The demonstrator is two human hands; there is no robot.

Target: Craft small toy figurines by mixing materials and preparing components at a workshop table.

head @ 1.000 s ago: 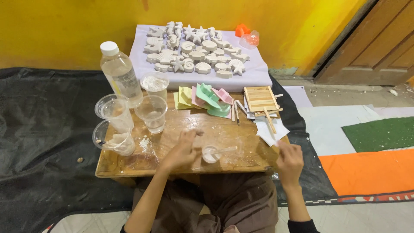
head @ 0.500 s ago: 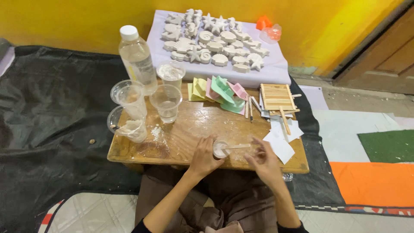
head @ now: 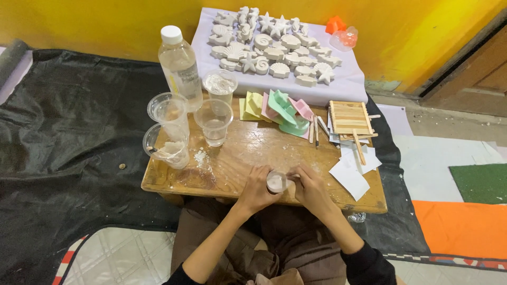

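Observation:
My left hand (head: 257, 188) grips a small clear cup of white paste (head: 276, 182) at the near edge of a low wooden table (head: 248, 153). My right hand (head: 311, 187) is against the cup's right side, fingers closed around a thin stick that reaches into it; the stick is mostly hidden. Both hands rest over the table's front edge, above my lap.
A water bottle (head: 180, 66) and several clear plastic cups (head: 214, 121) stand at the table's left. Pastel moulds (head: 282, 111), a stack of wooden sticks (head: 349, 117) and paper squares (head: 351, 171) lie to the right. White plaster shapes (head: 274, 45) cover a cloth-draped board behind.
My right hand came in from the table's right edge to the cup. My left hand stayed on the cup. The view shifted a little leftward.

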